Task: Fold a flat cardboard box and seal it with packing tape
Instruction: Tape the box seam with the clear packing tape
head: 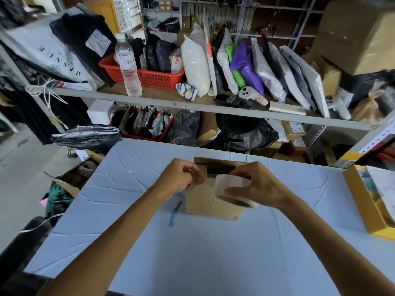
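A small brown cardboard box [205,205] stands on the white table [213,253], its top partly open toward the far side. My right hand [256,184] grips a roll of clear packing tape [230,189] just above the box, thumb on the roll's near side. My left hand [181,176] is beside the roll at the box's left top edge, fingers curled and pinching at what looks like the tape's loose end; the blur hides the exact contact.
A blue-handled cutter [174,214] lies on the table left of the box. A yellow open box [367,208] with papers sits at the right edge. Shelves with a red basket [147,76], a water bottle [128,65] and bagged goods stand behind the table.
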`<state>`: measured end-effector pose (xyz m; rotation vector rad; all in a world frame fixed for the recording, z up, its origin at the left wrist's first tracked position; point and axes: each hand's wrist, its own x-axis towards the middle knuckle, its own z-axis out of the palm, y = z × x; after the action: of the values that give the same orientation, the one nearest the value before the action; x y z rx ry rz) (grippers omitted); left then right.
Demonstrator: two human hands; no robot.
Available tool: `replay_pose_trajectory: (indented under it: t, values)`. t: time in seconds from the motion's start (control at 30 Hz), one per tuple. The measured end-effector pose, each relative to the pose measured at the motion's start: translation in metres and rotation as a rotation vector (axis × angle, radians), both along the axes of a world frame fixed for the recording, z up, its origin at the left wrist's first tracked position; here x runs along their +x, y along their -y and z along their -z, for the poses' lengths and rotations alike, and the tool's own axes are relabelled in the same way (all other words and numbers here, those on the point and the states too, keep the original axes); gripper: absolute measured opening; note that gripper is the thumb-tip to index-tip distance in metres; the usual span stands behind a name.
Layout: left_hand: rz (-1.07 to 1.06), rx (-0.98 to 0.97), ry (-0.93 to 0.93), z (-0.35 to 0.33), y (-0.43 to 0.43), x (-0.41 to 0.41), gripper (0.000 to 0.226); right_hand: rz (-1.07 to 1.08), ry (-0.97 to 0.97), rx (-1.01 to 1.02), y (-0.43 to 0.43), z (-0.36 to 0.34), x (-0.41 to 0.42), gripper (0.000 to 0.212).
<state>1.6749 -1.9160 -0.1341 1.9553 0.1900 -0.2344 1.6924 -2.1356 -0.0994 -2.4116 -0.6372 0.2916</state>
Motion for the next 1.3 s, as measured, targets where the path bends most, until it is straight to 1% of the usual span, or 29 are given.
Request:
replay_pose_trajectory:
  t: [0.03,0.07,0.13,0.2,0.3,0.37,0.4,0.43,0.5,0.53,0.57,0.6,0.63,0.7,0.73,0.77,0.83,0.87,0.9,0.97,1.07,1.13,1.17,1.2,1.23,1.3]
  values:
    - [-0.002,0.029,0.021,0.000,0.000,0.000,0.027,-0.007,-0.065,-0.002,0.002,-0.001,0.002,0.019]
    - [-0.003,0.061,0.053,0.000,0.001,0.000,0.030,-0.010,-0.124,-0.010,0.004,0.000,0.003,0.014]
    - [-0.002,0.124,0.136,-0.002,0.001,-0.001,0.033,0.010,-0.159,-0.058,0.006,0.000,0.002,0.021]
    - [0.002,0.165,0.227,-0.005,0.001,-0.003,0.032,0.113,-0.097,-0.153,0.007,-0.002,0.003,0.031]
    - [-0.010,0.204,0.367,-0.009,0.006,-0.005,0.033,0.306,0.074,-0.330,0.008,-0.006,0.002,0.048]
    - [-0.032,0.210,0.404,-0.009,0.008,-0.003,0.035,0.324,0.144,-0.349,0.011,-0.009,0.001,0.055]
    - [-0.037,0.202,0.400,-0.010,0.010,-0.001,0.033,0.315,0.127,-0.296,0.015,-0.011,0.000,0.056]
    - [-0.041,0.186,0.393,-0.012,0.011,0.001,0.029,0.295,0.069,-0.182,0.020,-0.014,0.000,0.052]
    - [-0.059,0.169,0.397,-0.016,0.013,0.008,0.019,0.172,-0.133,0.104,0.031,-0.018,-0.003,0.038]
    - [-0.066,0.181,0.405,-0.018,0.013,0.011,0.019,0.112,-0.229,0.203,0.035,-0.018,-0.004,0.031]
    - [-0.070,0.201,0.405,-0.019,0.012,0.013,0.021,0.085,-0.306,0.253,0.039,-0.017,-0.005,0.024]
    - [-0.069,0.223,0.395,-0.019,0.009,0.014,0.023,0.082,-0.354,0.271,0.044,-0.015,-0.004,0.025]
    - [-0.059,0.240,0.375,-0.018,0.007,0.014,0.023,0.093,-0.367,0.262,0.047,-0.013,-0.002,0.033]
    - [-0.022,0.275,0.347,-0.013,0.003,0.012,0.021,0.146,-0.324,0.206,0.053,-0.010,0.004,0.045]
    - [-0.013,0.292,0.348,-0.011,0.001,0.010,0.019,0.184,-0.275,0.143,0.054,-0.007,0.007,0.049]
    - [-0.015,0.307,0.354,-0.009,-0.001,0.009,0.018,0.236,-0.204,0.040,0.054,-0.004,0.010,0.051]
    - [-0.031,0.329,0.373,-0.004,-0.004,0.007,0.019,0.378,-0.012,-0.245,0.051,0.005,0.011,0.055]
    - [-0.030,0.342,0.394,-0.003,-0.004,0.006,0.017,0.434,0.056,-0.339,0.049,0.008,0.011,0.058]
    - [-0.031,0.355,0.423,-0.001,-0.003,0.005,0.015,0.456,0.094,-0.373,0.047,0.012,0.011,0.060]
    - [-0.053,0.349,0.457,0.003,-0.003,0.004,0.013,0.452,0.086,-0.298,0.048,0.013,0.009,0.059]
    - [-0.106,0.310,0.436,0.005,-0.009,0.006,0.021,0.346,-0.013,-0.046,0.060,0.007,0.006,0.050]
    - [-0.115,0.315,0.422,0.006,-0.014,0.007,0.022,0.298,-0.089,0.041,0.064,0.002,0.005,0.042]
    - [-0.107,0.319,0.415,0.007,-0.015,0.006,0.023,0.311,-0.094,0.023,0.065,0.002,0.005,0.040]
    - [-0.098,0.316,0.410,0.008,-0.015,0.004,0.023,0.344,-0.069,-0.039,0.064,0.003,0.005,0.038]
    - [-0.094,0.311,0.409,0.010,-0.014,0.002,0.024,0.384,-0.015,-0.133,0.062,0.005,0.006,0.039]
    - [-0.105,0.308,0.415,0.013,-0.013,0.000,0.024,0.455,0.142,-0.353,0.058,0.008,0.005,0.047]
